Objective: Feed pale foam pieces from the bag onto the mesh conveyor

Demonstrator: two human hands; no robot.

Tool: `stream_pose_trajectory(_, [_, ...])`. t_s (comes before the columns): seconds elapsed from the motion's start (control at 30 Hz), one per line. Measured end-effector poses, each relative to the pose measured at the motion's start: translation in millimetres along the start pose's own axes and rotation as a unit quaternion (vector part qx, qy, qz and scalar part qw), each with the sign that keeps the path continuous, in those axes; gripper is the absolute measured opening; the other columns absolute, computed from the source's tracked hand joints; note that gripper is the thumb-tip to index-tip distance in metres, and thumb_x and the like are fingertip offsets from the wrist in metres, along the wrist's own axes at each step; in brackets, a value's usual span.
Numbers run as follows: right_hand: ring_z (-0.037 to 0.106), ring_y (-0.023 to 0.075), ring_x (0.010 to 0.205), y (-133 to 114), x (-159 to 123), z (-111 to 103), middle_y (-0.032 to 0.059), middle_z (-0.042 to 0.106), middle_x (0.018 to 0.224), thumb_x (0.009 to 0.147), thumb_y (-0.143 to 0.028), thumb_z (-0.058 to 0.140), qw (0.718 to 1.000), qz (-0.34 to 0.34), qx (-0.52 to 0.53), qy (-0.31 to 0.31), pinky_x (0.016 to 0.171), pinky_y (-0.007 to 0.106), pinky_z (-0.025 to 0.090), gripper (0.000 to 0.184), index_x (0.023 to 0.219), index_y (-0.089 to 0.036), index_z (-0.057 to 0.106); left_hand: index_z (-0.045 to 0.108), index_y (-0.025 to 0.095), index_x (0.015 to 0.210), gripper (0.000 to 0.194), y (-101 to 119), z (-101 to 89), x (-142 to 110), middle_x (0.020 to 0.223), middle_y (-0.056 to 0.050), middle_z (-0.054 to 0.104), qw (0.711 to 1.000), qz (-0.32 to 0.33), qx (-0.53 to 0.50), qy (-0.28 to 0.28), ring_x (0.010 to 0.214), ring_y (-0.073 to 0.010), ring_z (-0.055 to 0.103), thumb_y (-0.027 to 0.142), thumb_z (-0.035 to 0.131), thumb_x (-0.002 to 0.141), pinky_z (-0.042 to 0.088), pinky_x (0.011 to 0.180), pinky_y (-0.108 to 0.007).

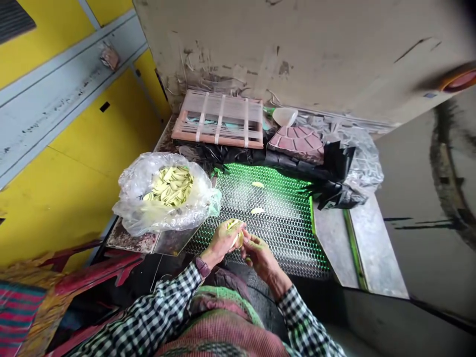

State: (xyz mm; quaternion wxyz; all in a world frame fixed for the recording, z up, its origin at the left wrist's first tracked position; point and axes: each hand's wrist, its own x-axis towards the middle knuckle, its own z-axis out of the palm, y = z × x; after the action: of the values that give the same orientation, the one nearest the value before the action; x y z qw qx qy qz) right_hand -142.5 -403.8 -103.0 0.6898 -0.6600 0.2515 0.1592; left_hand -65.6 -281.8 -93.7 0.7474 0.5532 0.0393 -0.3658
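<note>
My left hand (223,240) is curled around a small stack of pale yellow, leaf-shaped flat pieces (234,227) above the near part of a metal mesh belt (286,245). My right hand (262,255) meets it from the right, thumb and fingertips pinching a yellow piece at the edge of the stack. Farther up the belt, one flat leaf-shaped piece (257,184) lies alone, and nearer to me rests a second piece (257,211). To the left, a clear plastic bag (130,171) stands open around a heap of the same yellow pieces (173,186).
Behind the belt, black plastic sheeting (278,159) carries a wood-framed panel (223,119), a pink segmented slab (295,143) and a white bowl (285,117). Crumpled clear plastic (362,153) lies at right. Metal side plates (379,248) flank the belt; a beige machine wall (297,59) rises behind.
</note>
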Motion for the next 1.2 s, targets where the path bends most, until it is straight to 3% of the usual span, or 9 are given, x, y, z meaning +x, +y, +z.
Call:
stream_pose_trajectory(0.13, [0.051, 0.0148, 0.057, 9, 15, -32, 0.0026, 0.06, 0.072, 0.094, -0.062, 0.056, 0.982, -0.081, -0.135, 0.107, 0.049, 0.026, 0.033, 0.042, 0.087, -0.021, 0.057, 0.063, 0.015, 0.104, 0.041, -7, -3.7, 2, 0.1, -0.009, 0.075, 0.996, 0.019, 0.0, 0.083, 0.04, -0.0026, 0.042, 0.052, 0.067, 0.087, 0.026, 0.033, -0.017])
stream_pose_trajectory(0.27, [0.042, 0.0172, 0.066, 13, 35, -65, 0.0052, 0.056, 0.078, 0.104, -0.042, 0.045, 0.842, -0.237, -0.415, 0.251, 0.057, 0.03, 0.027, 0.031, 0.084, -0.021, 0.055, 0.061, 0.015, 0.099, 0.036, -12, -8.5, 1, 0.092, -0.007, 0.074, 0.993, 0.012, -0.001, 0.119, 0.04, -0.0023, 0.039, 0.049, 0.066, 0.087, 0.024, 0.034, -0.016])
stream_pose_trajectory(0.5, [0.048, 0.0225, 0.084, 18, 43, -60, 0.0098, 0.062, 0.096, 0.099, -0.026, 0.051, 0.782, -0.314, -0.506, 0.183, 0.069, 0.033, 0.036, 0.014, 0.091, -0.02, 0.061, 0.062, 0.015, 0.104, 0.039, -14, -12.7, -8, 0.077, 0.0, 0.066, 0.995, 0.009, 0.021, 0.102, 0.039, -0.0032, 0.039, 0.05, 0.064, 0.087, 0.023, 0.035, -0.017])
stream_pose_trajectory(0.57, [0.051, 0.0235, 0.086, 14, 33, -49, 0.0112, 0.063, 0.101, 0.101, -0.034, 0.05, 0.792, -0.315, -0.482, 0.203, 0.072, 0.034, 0.039, 0.02, 0.097, -0.02, 0.063, 0.06, 0.016, 0.108, 0.039, -16, -16.0, -9, 0.079, 0.0, 0.067, 0.996, 0.005, 0.037, 0.08, 0.039, -0.0037, 0.04, 0.05, 0.061, 0.091, 0.023, 0.035, -0.017])
stream_pose_trajectory(0.63, [0.055, 0.0232, 0.088, 7, 21, -36, 0.0103, 0.065, 0.103, 0.103, -0.041, 0.049, 0.854, -0.291, -0.388, 0.185, 0.075, 0.035, 0.043, 0.025, 0.103, -0.02, 0.065, 0.057, 0.017, 0.117, 0.038, -19, -19.5, -9, 0.076, 0.001, 0.067, 0.996, -0.01, 0.088, 0.03, 0.039, -0.0055, 0.043, 0.046, 0.06, 0.092, 0.025, 0.035, -0.017])
stream_pose_trajectory(0.7, [0.06, 0.0215, 0.085, 2, 12, -22, 0.0073, 0.067, 0.098, 0.102, -0.045, 0.053, 0.933, -0.238, -0.252, 0.097, 0.075, 0.033, 0.047, 0.027, 0.102, -0.022, 0.066, 0.055, 0.017, 0.125, 0.042, -22, -22.0, -8, 0.07, 0.003, 0.065, 0.984, -0.022, 0.174, -0.029, 0.039, -0.0077, 0.047, 0.037, 0.063, 0.09, 0.029, 0.036, -0.018])
stream_pose_trajectory(0.77, [0.061, 0.0196, 0.077, 1, 8, -13, 0.0042, 0.068, 0.088, 0.096, -0.049, 0.062, 0.974, -0.18, -0.139, 0.014, 0.07, 0.031, 0.048, 0.028, 0.092, -0.022, 0.068, 0.054, 0.016, 0.13, 0.047, -23, -23.6, -7, 0.064, 0.005, 0.061, 0.968, -0.027, 0.24, -0.071, 0.039, -0.009, 0.049, 0.03, 0.065, 0.087, 0.032, 0.037, -0.018])
stream_pose_trajectory(1.0, [0.047, 0.0134, 0.049, 13, 26, -17, -0.0034, 0.054, 0.058, 0.088, -0.066, 0.065, 0.99, -0.107, -0.03, 0.087, 0.047, 0.027, 0.038, 0.046, 0.078, -0.022, 0.056, 0.058, 0.017, 0.101, 0.036, -17, -31.5, -2, 0.077, 0.001, 0.065, 0.988, -0.01, 0.141, -0.068, 0.041, -0.004, 0.043, 0.05, 0.066, 0.089, 0.028, 0.038, -0.018])
stream_pose_trajectory(1.2, [0.06, 0.0187, 0.058, 17, 30, -10, 0.0011, 0.062, 0.068, 0.082, -0.077, 0.065, 0.988, -0.118, -0.04, 0.087, 0.053, 0.033, 0.053, 0.054, 0.083, -0.024, 0.055, 0.057, 0.017, 0.1, 0.037, -19, -35.0, -3, 0.079, 0.002, 0.064, 0.998, -0.035, 0.055, 0.015, 0.04, -0.0027, 0.039, 0.05, 0.068, 0.086, 0.021, 0.036, -0.017])
